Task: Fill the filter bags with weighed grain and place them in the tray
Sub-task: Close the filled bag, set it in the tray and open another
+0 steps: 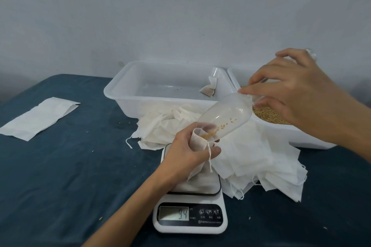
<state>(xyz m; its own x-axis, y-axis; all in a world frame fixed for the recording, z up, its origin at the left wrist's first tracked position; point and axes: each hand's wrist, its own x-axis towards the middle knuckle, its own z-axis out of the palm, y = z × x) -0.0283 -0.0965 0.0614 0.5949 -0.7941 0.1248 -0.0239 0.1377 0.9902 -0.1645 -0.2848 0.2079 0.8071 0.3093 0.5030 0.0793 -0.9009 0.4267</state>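
Seen from the head camera, a person's left hand (187,146) at centre frame grips the gathered neck of a white drawstring filter bag (197,158), fingers curled around the cloth and holding its mouth open; the bag's lower end rests on the platform of a white digital kitchen scale (190,214) at lower centre, whose display reads 9.4. The right hand (289,90), at right of frame, pinches the handle end of a clear plastic scoop (226,116), which is tilted down to the left with its lip in the bag's mouth; a few grains (212,129) lie in the scoop's lower end. Behind the hands, at upper centre, stands a white plastic tray (120,90) with one filled bag (208,91) propped in its right corner. Just beside it, at right, a second white tub (285,134) holds loose grain (269,116). A heap of empty filter bags (257,158) is spread on the dark blue desk (70,166) in front of both containers, and a flat folded white sheet (38,118) lies well apart at left of frame.
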